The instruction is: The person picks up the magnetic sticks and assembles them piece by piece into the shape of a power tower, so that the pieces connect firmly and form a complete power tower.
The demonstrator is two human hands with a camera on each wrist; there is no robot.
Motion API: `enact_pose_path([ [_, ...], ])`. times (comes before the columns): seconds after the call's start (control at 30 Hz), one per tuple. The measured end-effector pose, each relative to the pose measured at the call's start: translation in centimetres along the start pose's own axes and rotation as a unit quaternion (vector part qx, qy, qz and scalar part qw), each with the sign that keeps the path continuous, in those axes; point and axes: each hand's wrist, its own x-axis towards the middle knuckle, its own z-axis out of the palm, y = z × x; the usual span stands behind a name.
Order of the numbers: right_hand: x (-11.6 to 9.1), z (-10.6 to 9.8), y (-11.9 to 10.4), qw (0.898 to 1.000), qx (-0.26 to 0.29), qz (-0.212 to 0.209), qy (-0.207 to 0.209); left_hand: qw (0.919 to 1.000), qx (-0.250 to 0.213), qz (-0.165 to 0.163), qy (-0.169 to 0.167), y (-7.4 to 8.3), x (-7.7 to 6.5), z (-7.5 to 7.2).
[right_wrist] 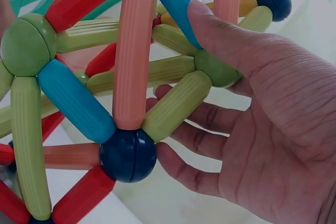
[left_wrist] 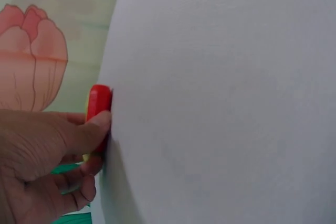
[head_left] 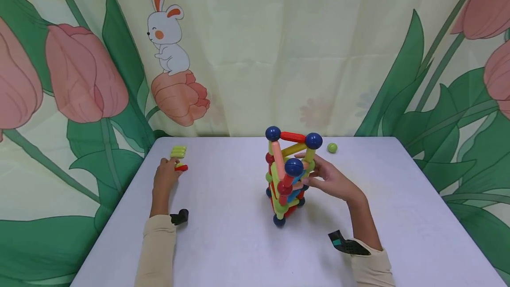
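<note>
Right of the table's middle stands a tall tower of magnetic rods and balls (head_left: 284, 185), with rods in red, yellow-green, pink and blue. My right hand (head_left: 332, 180) holds it from the right side. In the right wrist view, the thumb (right_wrist: 210, 22) lies on a blue rod (right_wrist: 178, 3), and the fingers reach behind near a green ball (right_wrist: 218, 69). At the table's left, my left hand (head_left: 165, 175) pinches a red rod (head_left: 181, 168). The left wrist view shows the thumb over that red rod (left_wrist: 98, 100), with a yellow-green edge behind it.
Several yellow-green rods (head_left: 178, 151) lie side by side just beyond my left hand. A loose green ball (head_left: 332, 147) sits near the back edge, right of the tower. Behind the white table (head_left: 223, 234) hangs a curtain (head_left: 255, 56) printed with tulips and a rabbit.
</note>
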Motion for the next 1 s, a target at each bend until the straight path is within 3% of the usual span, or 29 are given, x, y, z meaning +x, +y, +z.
enact_pose_path([
  [0.3, 0.1, -0.1, 0.1, 1.000, -0.005, 0.006, 0.005, 0.9983, 0.011, 0.021, -0.053, 0.6, -0.1, -0.3],
  [0.5, 0.2, 0.0, 0.1, 1.000, -0.009, 0.003, 0.001, 0.9969, 0.018, 0.015, -0.075, 0.8, -0.3, -0.3],
  [0.6, 0.3, 0.1, 0.0, 1.000, -0.008, 0.002, 0.000, 0.9975, 0.020, 0.006, -0.068, 1.0, -0.4, -0.8],
  [0.73, 0.4, 0.1, -0.2, 1.000, -0.007, 0.001, -0.003, 0.9998, 0.010, 0.008, -0.018, 1.9, -0.8, -1.7],
  [0.83, 0.3, 0.2, -0.4, 1.000, -0.017, 0.008, 0.002, 0.9982, -0.051, 0.023, 0.023, 3.9, -1.5, -2.3],
  [0.9, 0.2, 0.3, -0.5, 1.000, -0.028, 0.011, 0.008, 0.9906, -0.126, 0.044, 0.029, 6.0, -2.3, -2.8],
  [0.97, 0.2, 0.4, -0.5, 0.999, -0.042, 0.017, 0.015, 0.9715, -0.228, 0.063, 0.005, 8.7, -3.5, -3.5],
  [1.0, 0.1, 0.4, -0.5, 0.999, -0.047, 0.017, 0.019, 0.9563, -0.282, 0.075, -0.015, 10.3, -4.2, -3.9],
])
